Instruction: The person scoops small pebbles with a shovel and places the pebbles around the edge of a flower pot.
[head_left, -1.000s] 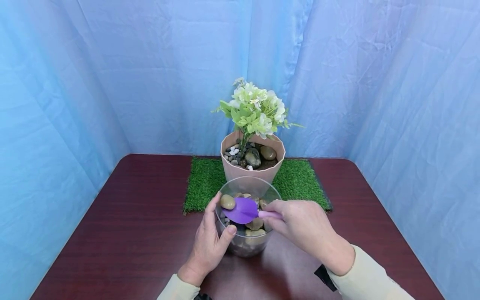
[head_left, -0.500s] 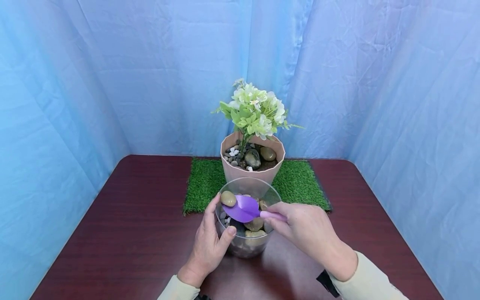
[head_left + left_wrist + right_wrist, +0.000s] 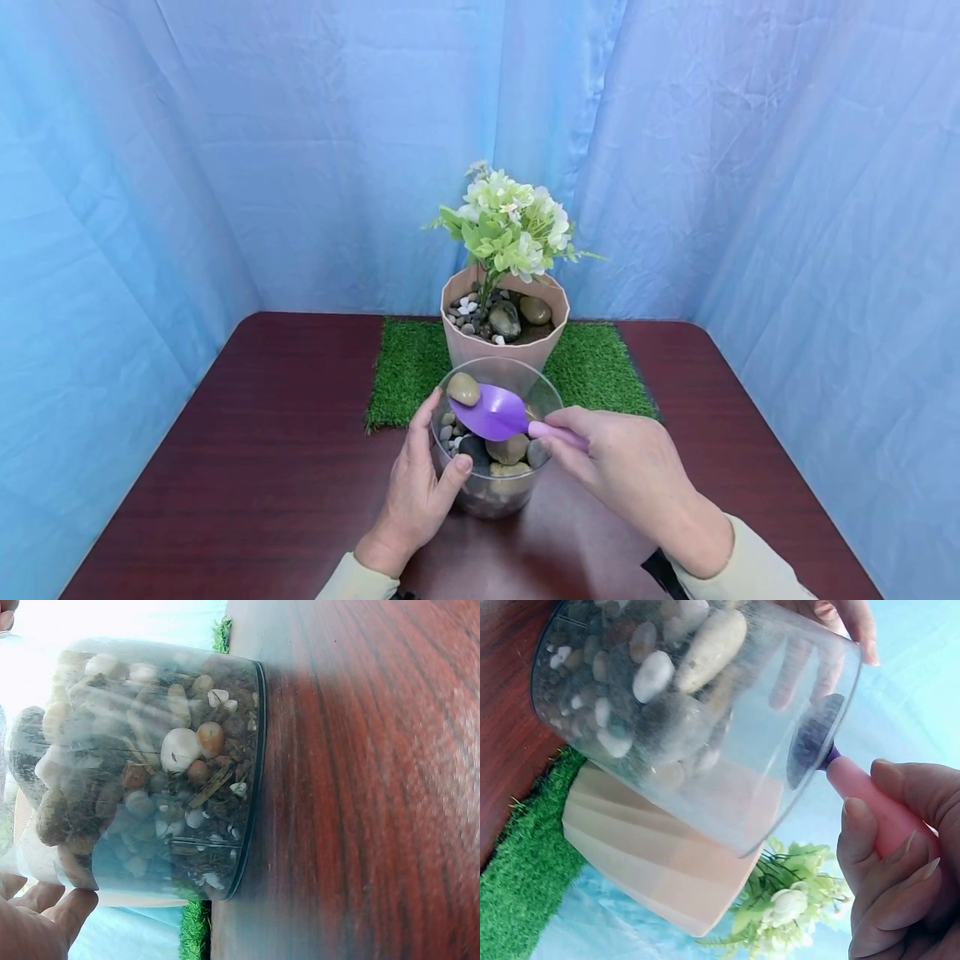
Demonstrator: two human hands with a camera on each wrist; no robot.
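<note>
My right hand (image 3: 633,471) grips the pink handle (image 3: 889,806) of a small garden trowel. Its purple blade (image 3: 491,414) is over the mouth of a clear plastic container (image 3: 543,396), tilted with its tip toward the left. A smooth olive-brown stone (image 3: 464,388) sits at the blade's tip, close to the container's left rim. My left hand (image 3: 412,496) holds the container from the left, thumb at the near rim and fingers along the far side. Inside are large stones (image 3: 507,448), small pebbles (image 3: 180,748) and darker bits near the bottom.
Behind the container, a pale pink pot (image 3: 498,354) stands on a green turf mat (image 3: 607,371). It holds white artificial flowers (image 3: 517,221), dark soil, pebbles and two larger stones. The reddish-brown table (image 3: 247,467) is bordered by blue curtains (image 3: 337,150).
The trowel has risen slightly and shifted right, carrying the olive-brown stone at its tip. More pebbles now show beneath the blade. My left hand has stayed in place on the container.
</note>
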